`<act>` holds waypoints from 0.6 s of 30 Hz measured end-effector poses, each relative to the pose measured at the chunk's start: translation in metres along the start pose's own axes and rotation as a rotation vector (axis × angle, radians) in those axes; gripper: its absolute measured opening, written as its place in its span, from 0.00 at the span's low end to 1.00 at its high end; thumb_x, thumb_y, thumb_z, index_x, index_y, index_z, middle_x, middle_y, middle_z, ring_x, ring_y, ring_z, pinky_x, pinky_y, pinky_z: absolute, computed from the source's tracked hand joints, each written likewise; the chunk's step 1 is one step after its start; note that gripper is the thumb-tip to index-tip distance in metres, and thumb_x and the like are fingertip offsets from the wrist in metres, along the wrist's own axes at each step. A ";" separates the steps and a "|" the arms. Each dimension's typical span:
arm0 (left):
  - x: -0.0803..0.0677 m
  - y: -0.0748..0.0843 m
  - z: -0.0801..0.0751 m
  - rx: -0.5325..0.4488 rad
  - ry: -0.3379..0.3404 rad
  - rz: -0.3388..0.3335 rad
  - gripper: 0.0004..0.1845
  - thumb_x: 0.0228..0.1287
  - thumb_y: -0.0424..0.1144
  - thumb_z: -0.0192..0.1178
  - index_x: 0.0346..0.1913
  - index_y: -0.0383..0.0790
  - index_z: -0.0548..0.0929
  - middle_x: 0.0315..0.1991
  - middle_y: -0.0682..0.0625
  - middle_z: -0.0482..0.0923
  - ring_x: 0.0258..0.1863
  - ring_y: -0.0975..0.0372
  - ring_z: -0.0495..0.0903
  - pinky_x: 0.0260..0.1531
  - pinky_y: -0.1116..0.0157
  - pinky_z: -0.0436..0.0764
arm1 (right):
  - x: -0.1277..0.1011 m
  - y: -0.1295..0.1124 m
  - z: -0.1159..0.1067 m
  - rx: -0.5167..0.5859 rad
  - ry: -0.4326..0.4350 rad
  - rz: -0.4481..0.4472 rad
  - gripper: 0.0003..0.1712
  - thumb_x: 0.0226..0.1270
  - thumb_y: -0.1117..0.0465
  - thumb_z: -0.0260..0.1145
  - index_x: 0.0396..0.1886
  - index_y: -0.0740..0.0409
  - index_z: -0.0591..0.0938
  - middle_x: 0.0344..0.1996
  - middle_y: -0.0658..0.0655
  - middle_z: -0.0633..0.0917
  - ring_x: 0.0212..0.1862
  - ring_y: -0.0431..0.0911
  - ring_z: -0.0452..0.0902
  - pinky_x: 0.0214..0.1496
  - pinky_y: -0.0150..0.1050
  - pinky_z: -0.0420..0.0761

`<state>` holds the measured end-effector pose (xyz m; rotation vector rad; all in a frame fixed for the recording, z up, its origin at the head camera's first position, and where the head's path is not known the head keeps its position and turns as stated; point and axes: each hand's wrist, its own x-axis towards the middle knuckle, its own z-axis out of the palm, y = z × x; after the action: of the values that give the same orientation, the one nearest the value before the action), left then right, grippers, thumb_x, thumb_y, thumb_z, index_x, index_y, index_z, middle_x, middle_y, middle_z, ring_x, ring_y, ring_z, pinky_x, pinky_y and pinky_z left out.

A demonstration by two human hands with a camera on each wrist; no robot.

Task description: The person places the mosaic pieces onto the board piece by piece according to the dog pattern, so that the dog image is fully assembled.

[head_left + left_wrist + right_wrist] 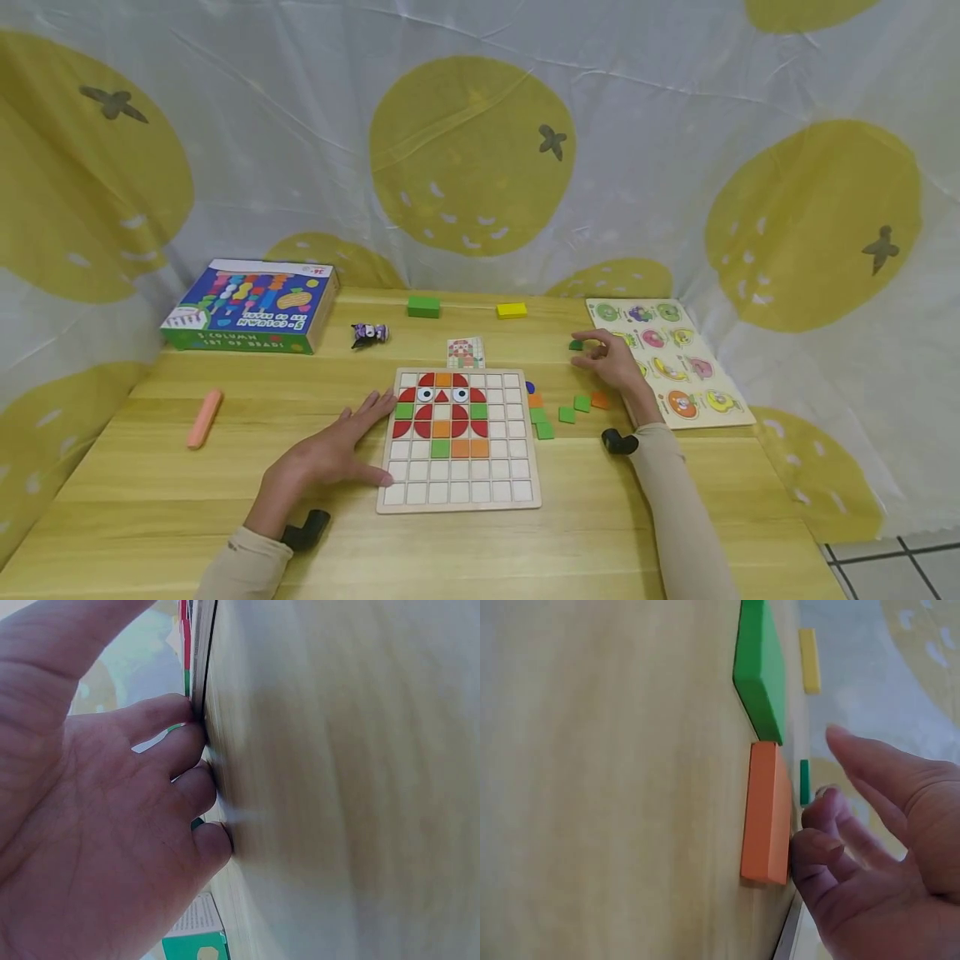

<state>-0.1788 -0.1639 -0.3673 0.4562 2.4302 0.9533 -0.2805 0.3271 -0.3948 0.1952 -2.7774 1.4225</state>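
Observation:
My left hand (333,450) rests at the left edge of a wooden grid board (459,508), with thumb and fingers spread along the rim. In the left wrist view, fingertips (210,787) touch the table beside the board's edge. Red, orange, green and eye tiles form an owl-like pattern on the board. At the right, my right hand (611,360) hovers by a dark green tile (576,344), thumb and forefinger apart. The right wrist view shows the dark green tile (805,782) beyond the fingertips, with an orange tile (765,814) and a light green tile (760,671) nearer.
Loose green tiles (567,414) and orange ones lie right of the board. A pattern card (466,352) touches its far side. Around stand a fruit puzzle board (697,367), green block (423,307), yellow block (512,311), bead box (251,307), purple-black trinket (370,334) and orange stick (205,418).

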 end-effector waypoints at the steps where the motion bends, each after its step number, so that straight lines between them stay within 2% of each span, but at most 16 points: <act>1: 0.000 0.000 0.000 0.001 0.001 0.002 0.66 0.52 0.54 0.85 0.89 0.52 0.54 0.88 0.35 0.40 0.81 0.23 0.39 0.74 0.24 0.52 | 0.001 0.001 -0.001 -0.002 -0.002 0.018 0.28 0.70 0.70 0.75 0.69 0.67 0.82 0.50 0.68 0.85 0.32 0.42 0.79 0.34 0.31 0.76; 5: 0.000 0.000 0.000 -0.002 0.003 0.006 0.66 0.52 0.54 0.85 0.89 0.51 0.54 0.88 0.35 0.40 0.81 0.23 0.39 0.75 0.25 0.51 | 0.007 0.004 -0.002 0.030 -0.016 0.087 0.30 0.70 0.71 0.75 0.71 0.65 0.81 0.31 0.66 0.86 0.24 0.40 0.74 0.28 0.32 0.70; 6: 0.000 0.000 0.000 -0.006 0.002 0.005 0.66 0.52 0.54 0.85 0.89 0.51 0.54 0.88 0.35 0.40 0.81 0.23 0.39 0.75 0.25 0.50 | 0.008 0.004 -0.002 0.037 -0.020 0.102 0.30 0.70 0.71 0.75 0.71 0.64 0.81 0.30 0.65 0.87 0.24 0.40 0.74 0.28 0.32 0.69; 8: 0.000 0.000 0.001 -0.011 -0.001 0.005 0.65 0.53 0.54 0.85 0.89 0.51 0.54 0.88 0.35 0.40 0.82 0.24 0.39 0.76 0.25 0.49 | 0.010 0.006 -0.002 0.042 -0.021 0.113 0.28 0.70 0.71 0.75 0.68 0.65 0.83 0.37 0.67 0.89 0.26 0.40 0.75 0.28 0.32 0.69; 12: 0.000 -0.001 0.001 -0.017 -0.008 0.009 0.65 0.53 0.53 0.85 0.89 0.50 0.54 0.88 0.35 0.40 0.82 0.24 0.38 0.76 0.25 0.48 | 0.011 0.006 0.000 -0.017 -0.029 0.061 0.21 0.70 0.72 0.75 0.61 0.69 0.86 0.56 0.70 0.88 0.35 0.44 0.84 0.35 0.30 0.77; 15: 0.001 -0.002 0.002 -0.014 -0.008 0.013 0.65 0.53 0.54 0.84 0.89 0.50 0.54 0.88 0.35 0.40 0.82 0.24 0.38 0.76 0.25 0.49 | 0.010 0.004 0.002 -0.061 -0.034 0.033 0.17 0.69 0.71 0.76 0.57 0.70 0.88 0.54 0.71 0.88 0.40 0.50 0.86 0.41 0.32 0.81; 18: 0.002 -0.002 0.002 -0.008 -0.006 0.010 0.65 0.53 0.54 0.84 0.89 0.51 0.54 0.89 0.35 0.40 0.82 0.24 0.38 0.76 0.25 0.49 | 0.007 0.001 0.005 -0.059 -0.038 0.051 0.15 0.69 0.70 0.76 0.54 0.68 0.89 0.47 0.68 0.89 0.39 0.51 0.83 0.42 0.35 0.81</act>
<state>-0.1795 -0.1637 -0.3704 0.4682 2.4206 0.9639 -0.2877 0.3230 -0.3976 0.1530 -2.8711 1.3585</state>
